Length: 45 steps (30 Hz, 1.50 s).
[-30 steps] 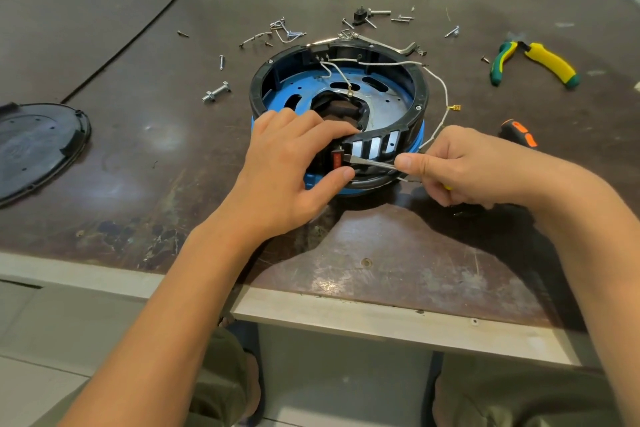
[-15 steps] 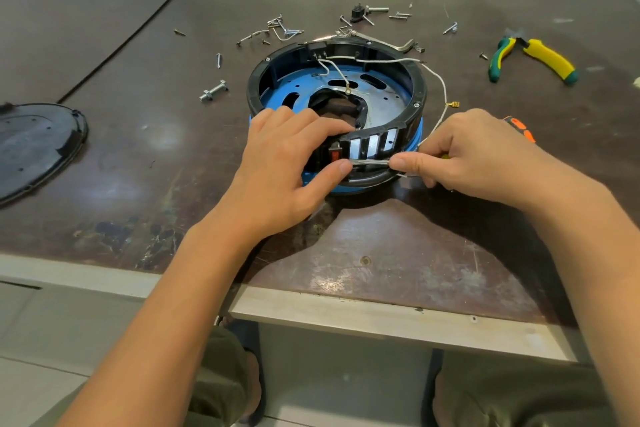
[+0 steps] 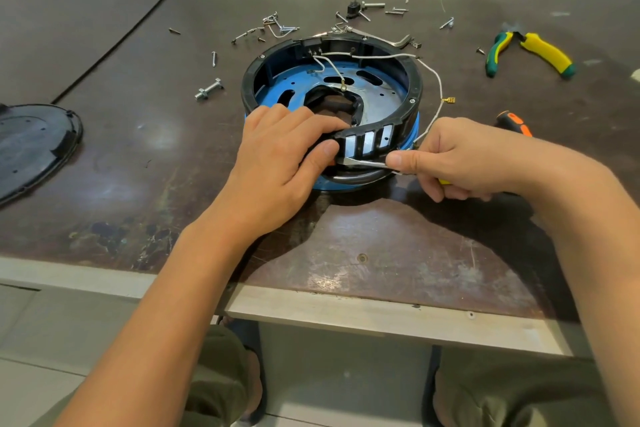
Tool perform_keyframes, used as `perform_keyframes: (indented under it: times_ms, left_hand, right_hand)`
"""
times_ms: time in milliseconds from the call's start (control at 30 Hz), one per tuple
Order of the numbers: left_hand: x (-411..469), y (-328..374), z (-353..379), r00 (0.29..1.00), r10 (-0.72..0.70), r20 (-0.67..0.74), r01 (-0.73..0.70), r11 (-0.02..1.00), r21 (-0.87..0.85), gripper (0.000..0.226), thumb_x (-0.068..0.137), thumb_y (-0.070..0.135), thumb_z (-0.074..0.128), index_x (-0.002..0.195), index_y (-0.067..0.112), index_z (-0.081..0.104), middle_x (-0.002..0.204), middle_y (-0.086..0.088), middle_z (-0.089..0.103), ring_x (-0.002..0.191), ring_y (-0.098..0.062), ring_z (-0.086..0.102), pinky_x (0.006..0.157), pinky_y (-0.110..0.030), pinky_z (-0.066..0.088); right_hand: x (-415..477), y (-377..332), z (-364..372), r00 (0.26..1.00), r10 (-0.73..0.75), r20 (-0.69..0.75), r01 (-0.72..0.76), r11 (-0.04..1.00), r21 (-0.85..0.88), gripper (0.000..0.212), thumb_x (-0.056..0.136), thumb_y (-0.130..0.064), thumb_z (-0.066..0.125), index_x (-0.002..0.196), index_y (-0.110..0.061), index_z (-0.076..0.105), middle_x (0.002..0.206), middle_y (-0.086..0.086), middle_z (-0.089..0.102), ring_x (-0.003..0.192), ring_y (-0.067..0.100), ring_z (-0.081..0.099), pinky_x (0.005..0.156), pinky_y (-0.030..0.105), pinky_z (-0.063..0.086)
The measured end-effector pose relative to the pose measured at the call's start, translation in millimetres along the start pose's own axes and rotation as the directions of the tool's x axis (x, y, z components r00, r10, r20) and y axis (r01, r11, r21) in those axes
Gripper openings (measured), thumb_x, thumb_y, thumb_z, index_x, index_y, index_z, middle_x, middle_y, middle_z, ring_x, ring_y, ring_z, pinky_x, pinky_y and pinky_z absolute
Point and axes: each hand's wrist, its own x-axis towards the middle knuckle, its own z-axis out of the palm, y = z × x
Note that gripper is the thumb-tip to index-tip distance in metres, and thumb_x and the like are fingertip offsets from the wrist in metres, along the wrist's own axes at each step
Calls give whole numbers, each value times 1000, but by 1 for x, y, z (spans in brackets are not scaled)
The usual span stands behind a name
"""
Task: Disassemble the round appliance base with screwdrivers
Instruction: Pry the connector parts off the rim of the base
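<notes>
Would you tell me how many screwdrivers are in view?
2. A yellow-handled screwdriver is gripped in the right hand, its shaft at the near rim of the base; an orange-and-black screwdriver lies on the table behind that hand, partly hidden.

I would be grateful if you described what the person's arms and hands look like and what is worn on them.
The left forearm and right forearm are bare, with no sleeves in view. The left hand and right hand wear no gloves; no rings, watch or bracelets show. The thumbnails are short.
</notes>
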Motion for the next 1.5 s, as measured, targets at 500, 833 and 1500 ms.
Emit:
perform_keyframes:
  times_ms: [500,833,1500]
  left_hand:
    - [-2,-4,2,1000,17,-1,-17,1000,11,37,99,45,47,128,26,59,107,11,62,100,-12,50,92,-27,25]
    - [-2,0,0,1000,24,-9,-24,1000,0,37,98,43,48,126,23,61,104,9,63,95,-15,51,90,-31,27]
    - [-2,-3,3,1000,19,-24,-20,1000,-13,36,97,46,47,123,26,63,98,16,57,94,-12,50,90,-29,27]
  right_hand:
    - [1,0,8,952,-205,-228,223,973,54,70,82,-76,43,53,-17,66,44,3,60,38,6,51,57,25,43]
    - [-2,5,4,966,-171,-195,184,982,48,66,83,-74,47,53,-20,68,45,2,62,42,6,56,52,12,41]
    - [-3,13,0,933,-302,-197,340,919,200,36,87,-54,66,78,-19,67,60,7,65,37,21,54,42,19,43]
